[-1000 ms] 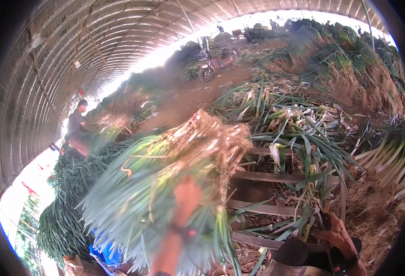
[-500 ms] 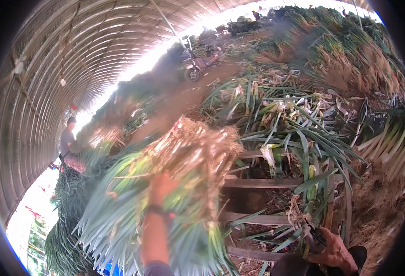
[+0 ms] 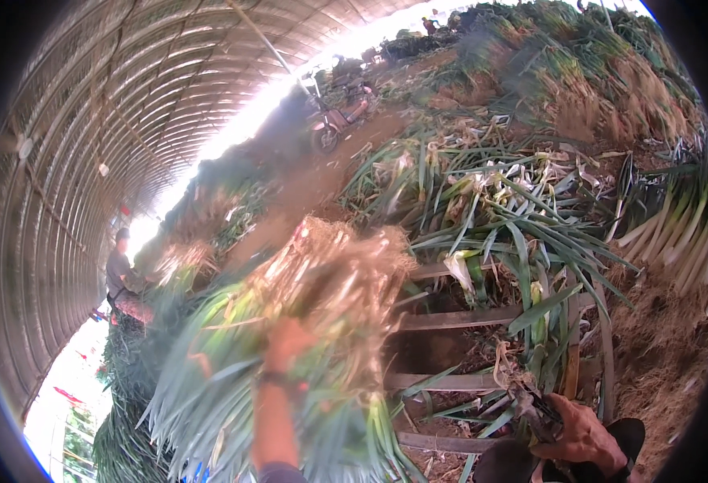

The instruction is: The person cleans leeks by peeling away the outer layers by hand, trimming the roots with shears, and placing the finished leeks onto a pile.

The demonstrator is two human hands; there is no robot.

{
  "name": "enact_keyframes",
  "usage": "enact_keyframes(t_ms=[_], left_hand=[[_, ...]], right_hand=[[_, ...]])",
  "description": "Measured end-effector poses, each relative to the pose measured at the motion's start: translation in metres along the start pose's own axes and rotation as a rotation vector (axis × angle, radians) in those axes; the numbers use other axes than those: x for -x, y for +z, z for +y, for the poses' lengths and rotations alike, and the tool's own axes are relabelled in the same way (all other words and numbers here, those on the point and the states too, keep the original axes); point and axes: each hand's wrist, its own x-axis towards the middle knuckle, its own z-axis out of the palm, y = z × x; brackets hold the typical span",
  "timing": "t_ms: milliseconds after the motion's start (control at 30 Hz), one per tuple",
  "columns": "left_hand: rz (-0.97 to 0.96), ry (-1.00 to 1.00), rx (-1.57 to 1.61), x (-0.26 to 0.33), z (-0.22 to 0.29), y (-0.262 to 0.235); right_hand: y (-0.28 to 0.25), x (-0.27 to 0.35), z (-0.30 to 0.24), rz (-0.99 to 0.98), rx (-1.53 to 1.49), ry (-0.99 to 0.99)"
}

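Note:
My left hand [image 3: 291, 342], blurred by motion and with a dark band at its wrist, reaches over a thick pile of green onions [image 3: 209, 402]. It touches or hovers just above the pale stalks, below the brown roots [image 3: 334, 270]; its fingers are too smeared to read. Low on the right, my right hand [image 3: 586, 439] is closed, with its fingers curled round a dark slim thing that I cannot make out. Dry, withered leaf scraps [image 3: 515, 378] hang beside its fingertips. Two dark rounded shapes lie under and beside this hand.
A wooden slatted frame [image 3: 458, 319] lies between my hands, with loose leaves heaped on its far part. More onions with pale stalks [image 3: 668, 225] and brown roots lie right. A person [image 3: 120, 270] stands far left; a scooter [image 3: 338, 121] is parked behind, under the arched roof.
The whole view has shifted slightly. My left hand stays over the onion pile, still blurred. My right hand remains closed at the lower right, slightly nearer the frame's slats.

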Motion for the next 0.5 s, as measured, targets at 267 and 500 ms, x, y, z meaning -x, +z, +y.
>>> enact_keyframes(t_ms=[267, 500], left_hand=[[0.244, 0.050, -0.028, 0.024, 0.025, 0.033], [0.197, 0.176, 0.042, 0.075, 0.093, 0.074]], right_hand=[[0.001, 0.007, 0.002, 0.019, 0.046, -0.092], [0.000, 0.010, 0.022, 0.010, 0.078, -0.049]])
